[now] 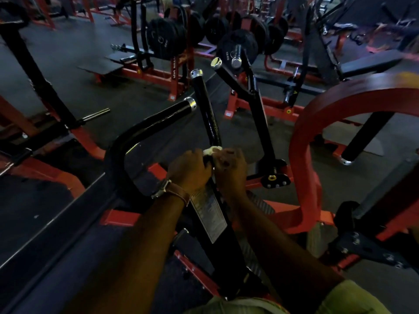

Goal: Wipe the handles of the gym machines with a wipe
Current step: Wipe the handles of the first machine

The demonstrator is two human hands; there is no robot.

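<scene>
A black machine arm forks into two handles with chrome end caps: one handle [206,109] rises straight ahead and the other handle [156,118] bends off to the left. At the foot of the straight handle both hands meet. My left hand [189,168], with a watch on its wrist, curls round the bar. My right hand [231,169] holds a small white wipe [212,150] bunched against the bar, its fingers curled around it. Most of the wipe is hidden between the hands.
A white label [208,214] is fixed to the black post below my hands. A curved red frame [317,123] stands to the right. Black weight plates [165,39] hang on red racks behind. A third chrome-capped bar [235,82] angles up beyond the handles.
</scene>
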